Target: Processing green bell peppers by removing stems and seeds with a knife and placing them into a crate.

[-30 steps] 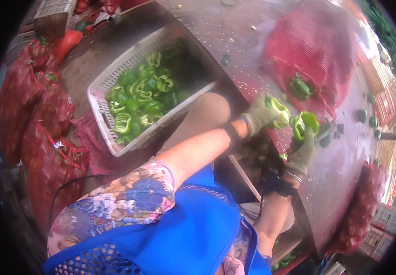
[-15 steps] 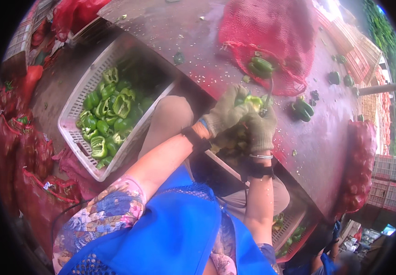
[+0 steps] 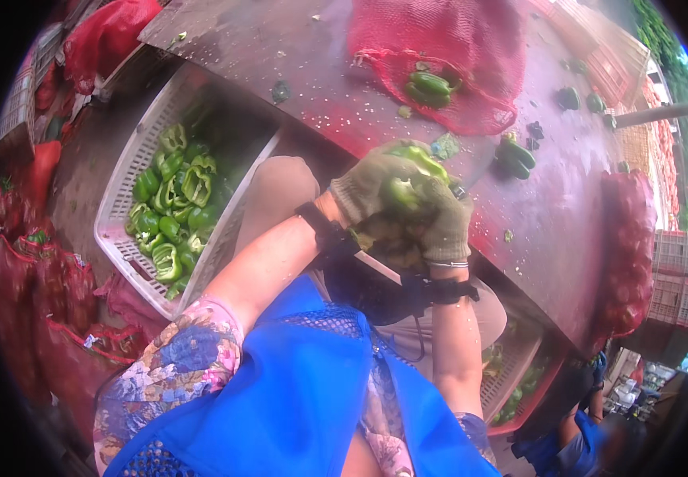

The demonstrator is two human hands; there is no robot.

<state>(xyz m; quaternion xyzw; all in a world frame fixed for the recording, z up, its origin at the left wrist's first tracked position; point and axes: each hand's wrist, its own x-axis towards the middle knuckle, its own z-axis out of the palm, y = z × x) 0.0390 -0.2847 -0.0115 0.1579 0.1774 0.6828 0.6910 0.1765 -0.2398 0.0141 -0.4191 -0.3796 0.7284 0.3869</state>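
My left hand (image 3: 373, 189), in a greyish knit glove, is closed around a cut green bell pepper (image 3: 404, 193). A bright green part of it shows above the fingers. My right hand (image 3: 448, 221), gloved alike, is closed against the pepper's other side. A small shiny thing shows at the right fingers, too blurred to name. Both hands are together above a container of pepper scraps (image 3: 388, 238) between my knees, mostly hidden by hands and straps. Left of my knee, a white plastic crate (image 3: 125, 262) holds several cut and hollowed green peppers (image 3: 171, 226).
Ahead lies a worn metal table (image 3: 312, 56) with a red mesh bag (image 3: 447, 40), a whole pepper (image 3: 431, 87) at its mouth, and another pepper (image 3: 513, 157) to its right. Full red sacks (image 3: 34, 278) stand left, another (image 3: 629, 246) right. A co-worker (image 3: 571, 437) is at lower right.
My hands have closed together and turned around the pepper, which now shows a larger bright green part. The thin upright piece beside my right fingers no longer shows. The view has shifted slightly.
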